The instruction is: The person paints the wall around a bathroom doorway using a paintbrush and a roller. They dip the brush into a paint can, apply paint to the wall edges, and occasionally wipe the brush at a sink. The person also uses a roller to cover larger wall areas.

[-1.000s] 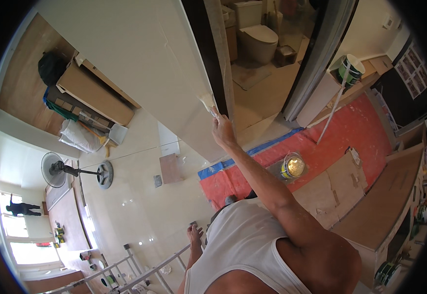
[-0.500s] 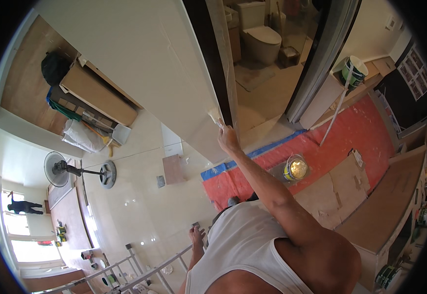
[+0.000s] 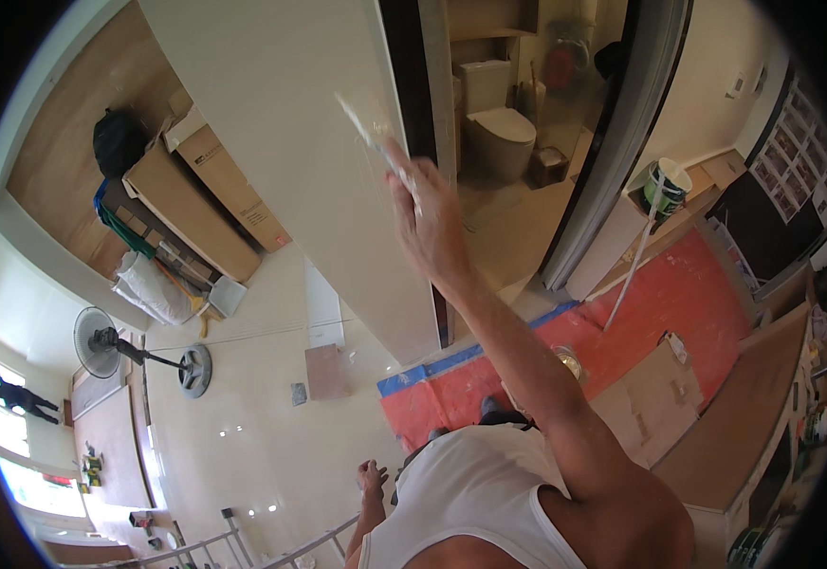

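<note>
My right hand (image 3: 430,223) is closed around a paintbrush (image 3: 372,137), whose pale bristles touch the cream wall panel (image 3: 281,123) left of the doorway. The brush and fingers are slightly blurred, and a whitish streak shows near the bristle end. Down beside my body, my left hand (image 3: 371,477) hangs with bent fingers apart and nothing plainly in them. The metal ladder (image 3: 328,539) runs close to that forearm; whether they touch, I cannot tell. My right forearm partly hides a paint can (image 3: 568,360) on the floor.
Red sheeting (image 3: 660,294) edged with blue tape covers the floor, with cardboard (image 3: 646,389) on it. A green bucket (image 3: 665,185) stands right of the doorway to a toilet (image 3: 501,133). To the left are a standing fan (image 3: 101,341), large cartons (image 3: 191,213) and a distant person (image 3: 23,398).
My right hand has moved up and left with the brush, from the panel's lower edge onto its face. My left hand has dropped slightly. The view has shifted.
</note>
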Available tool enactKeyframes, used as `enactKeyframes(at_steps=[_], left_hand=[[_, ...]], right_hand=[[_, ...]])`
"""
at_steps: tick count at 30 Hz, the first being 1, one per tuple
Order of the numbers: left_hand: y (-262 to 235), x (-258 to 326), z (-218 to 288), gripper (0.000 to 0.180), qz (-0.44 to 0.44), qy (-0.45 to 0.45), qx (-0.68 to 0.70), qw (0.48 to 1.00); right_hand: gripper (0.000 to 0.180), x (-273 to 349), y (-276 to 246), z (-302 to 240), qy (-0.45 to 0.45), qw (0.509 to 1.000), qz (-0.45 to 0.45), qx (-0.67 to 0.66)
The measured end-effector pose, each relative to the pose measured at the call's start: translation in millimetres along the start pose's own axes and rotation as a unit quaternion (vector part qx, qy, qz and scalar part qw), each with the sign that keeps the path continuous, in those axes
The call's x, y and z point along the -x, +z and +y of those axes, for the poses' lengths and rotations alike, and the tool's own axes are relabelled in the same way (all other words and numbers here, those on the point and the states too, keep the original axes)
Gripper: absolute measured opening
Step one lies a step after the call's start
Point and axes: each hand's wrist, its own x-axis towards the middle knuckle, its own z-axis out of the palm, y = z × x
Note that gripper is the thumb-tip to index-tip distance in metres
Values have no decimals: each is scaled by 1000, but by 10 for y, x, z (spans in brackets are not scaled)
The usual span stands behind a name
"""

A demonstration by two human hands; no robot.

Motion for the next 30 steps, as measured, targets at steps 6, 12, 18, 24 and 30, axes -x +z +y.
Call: enactKeyframes(at_steps=[6, 12, 18, 24, 30], left_hand=[[-10, -123, 5, 43, -15, 17, 0, 1000], [-177, -128, -165, 44, 10, -12, -7, 1000], [-459, -379, -441, 45, -16, -46, -7, 999], [-338, -440, -316, 45, -16, -8, -28, 999], [-483, -522, -499, 47, -66, 108, -134, 983]], right_hand=[[46, -537, 105, 24, -17, 998, 23, 54], [49, 10, 111, 268, 26, 991, -19, 132], [51, -379, 109, -75, -40, 991, 28, 128], [50, -600, 220, 11, 10, 989, 33, 145], [49, -306, 308, 69, 76, 990, -12, 116]])
